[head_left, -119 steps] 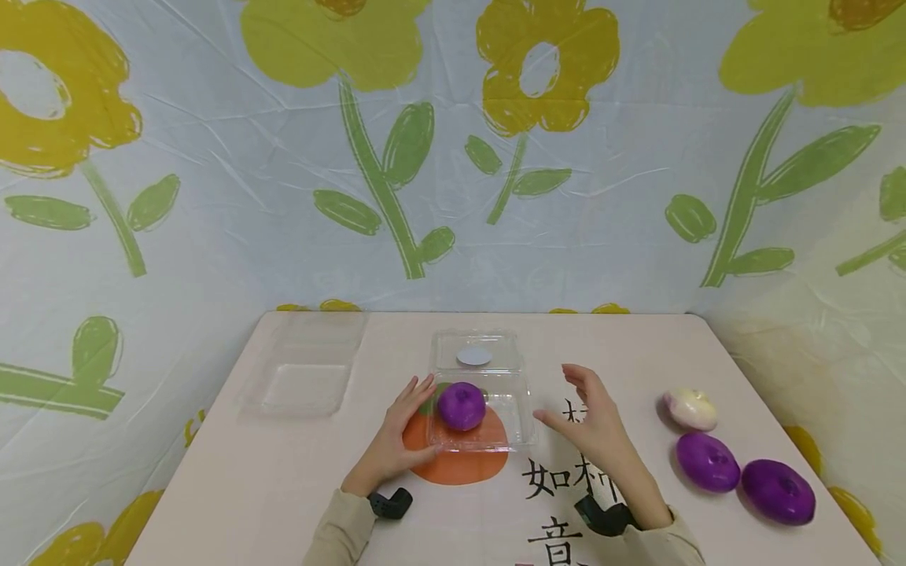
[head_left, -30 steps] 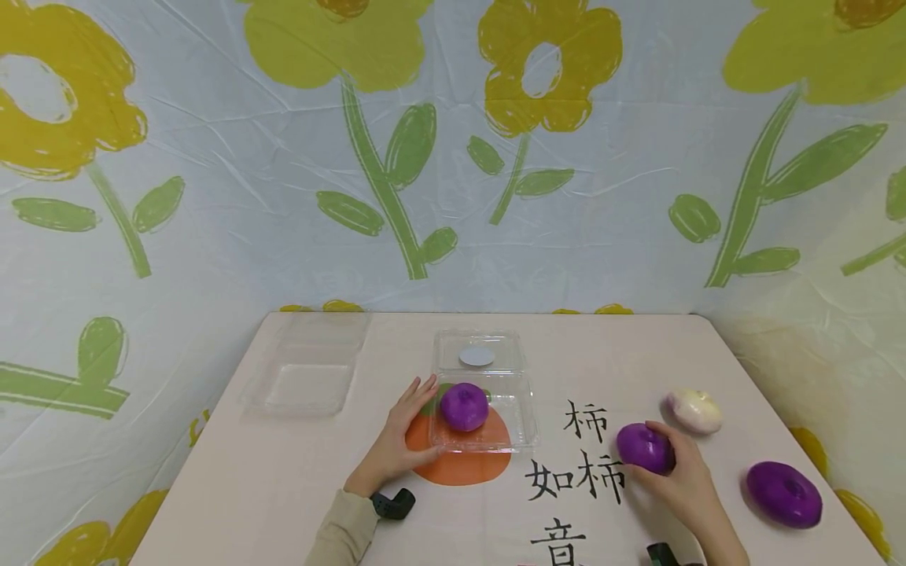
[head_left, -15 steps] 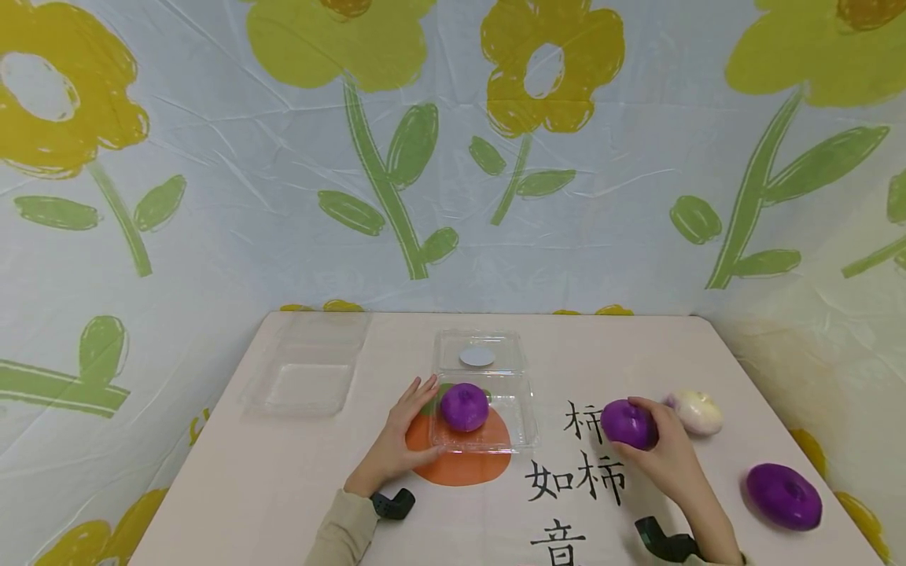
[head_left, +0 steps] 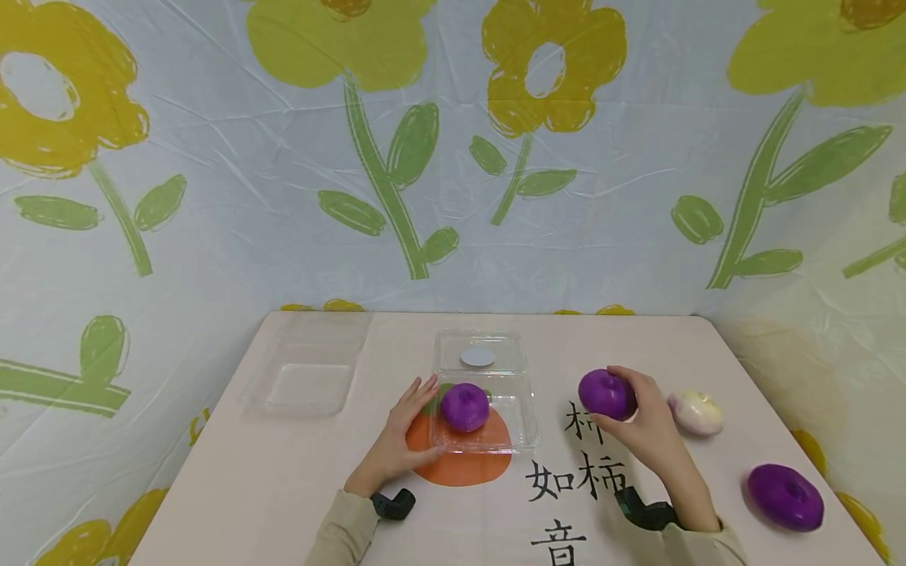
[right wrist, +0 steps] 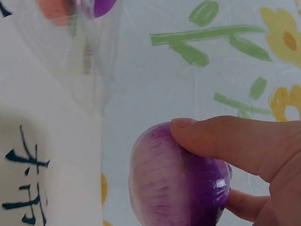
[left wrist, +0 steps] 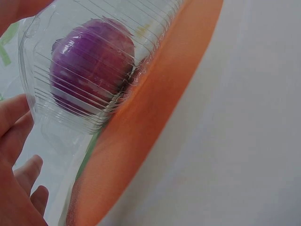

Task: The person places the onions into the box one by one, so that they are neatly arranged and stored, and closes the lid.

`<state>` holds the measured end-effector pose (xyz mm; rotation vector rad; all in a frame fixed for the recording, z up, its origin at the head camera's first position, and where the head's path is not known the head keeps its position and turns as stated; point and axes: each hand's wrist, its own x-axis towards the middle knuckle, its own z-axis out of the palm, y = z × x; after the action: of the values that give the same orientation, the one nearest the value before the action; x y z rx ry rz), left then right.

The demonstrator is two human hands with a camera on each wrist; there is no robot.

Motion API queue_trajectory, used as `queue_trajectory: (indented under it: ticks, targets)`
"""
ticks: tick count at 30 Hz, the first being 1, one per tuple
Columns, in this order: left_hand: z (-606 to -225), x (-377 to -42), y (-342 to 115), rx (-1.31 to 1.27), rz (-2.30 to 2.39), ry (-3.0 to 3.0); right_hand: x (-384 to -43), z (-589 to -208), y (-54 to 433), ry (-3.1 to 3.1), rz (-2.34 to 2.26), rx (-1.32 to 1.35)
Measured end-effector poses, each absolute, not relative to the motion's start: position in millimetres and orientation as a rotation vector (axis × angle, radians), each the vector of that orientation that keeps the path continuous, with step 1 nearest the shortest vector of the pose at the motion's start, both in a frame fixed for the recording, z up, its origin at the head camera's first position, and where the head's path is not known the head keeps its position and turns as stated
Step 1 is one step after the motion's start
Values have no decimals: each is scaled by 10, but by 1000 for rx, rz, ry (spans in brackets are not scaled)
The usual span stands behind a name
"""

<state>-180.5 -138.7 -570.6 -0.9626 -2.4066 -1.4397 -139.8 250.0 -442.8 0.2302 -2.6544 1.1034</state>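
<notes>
Purple onion one (head_left: pixel 786 498) lies by the table's right edge (head_left: pixel 767 424). Our left hand (head_left: pixel 393 442), fingers spread, touches clear box one (head_left: pixel 513 409), onion two (head_left: pixel 465 407) inside. At three o'clock, across a gap, our right hand (head_left: pixel 653 428) pinches onion three (head_left: pixel 605 395), pale onion four (head_left: pixel 699 413) beyond — box two (head_left: pixel 306 387) at nine.

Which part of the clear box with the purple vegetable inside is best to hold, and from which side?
The clear box is probably best held by its left wall, from the left, where the left hand rests: that wall stands up, while the lid lies folded back along the far edge, leaving the top open.
</notes>
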Motion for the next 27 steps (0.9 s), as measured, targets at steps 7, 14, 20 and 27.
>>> queue_trajectory:
  ticks: [7,14,20,27]
  targets:
    - [-5691,-1807,-1383,-984,-1451,-2383,-1483,-4359,2319,-2618,1153,251]
    - [-5681,-1800,-1370,-963,-1454,-2385,-1550,-4310,2128,-2591,1228,287]
    - [-5456,-1702,-1332,-961,-1505,-2378,-1575,-4335,1966,-2604,1266,330]
    - [-5264,-1618,-1320,-974,-1510,-2362,-1575,-4448,1795,-2613,1276,377]
